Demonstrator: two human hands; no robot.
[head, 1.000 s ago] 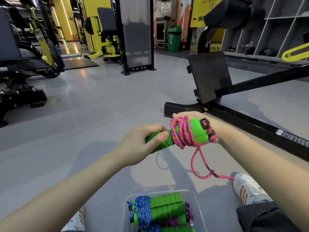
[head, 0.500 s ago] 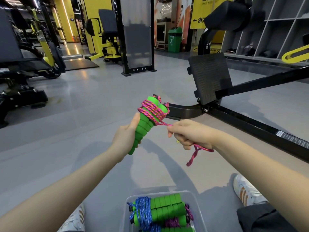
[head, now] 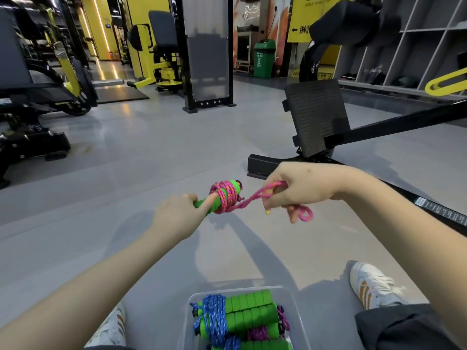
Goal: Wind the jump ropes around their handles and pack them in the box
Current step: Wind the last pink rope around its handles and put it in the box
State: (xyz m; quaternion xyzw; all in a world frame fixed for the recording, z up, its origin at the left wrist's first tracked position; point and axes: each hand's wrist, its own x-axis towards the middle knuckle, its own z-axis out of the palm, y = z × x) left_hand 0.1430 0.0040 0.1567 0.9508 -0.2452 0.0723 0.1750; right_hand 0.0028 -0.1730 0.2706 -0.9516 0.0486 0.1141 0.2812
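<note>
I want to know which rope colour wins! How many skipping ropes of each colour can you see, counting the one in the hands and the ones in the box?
Pink rope, held by the left hand and right hand: 1
Blue rope in the box: 1
Purple rope in the box: 1
Total: 3 ropes that show; more may be hidden below the picture's edge.

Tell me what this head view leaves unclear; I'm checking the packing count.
- Clear box: near part cut off by the bottom edge, so the rope count is unknown.
- Green handles: near ends hidden inside the left hand.
- Pink rope: its end is hidden by the right hand.
</note>
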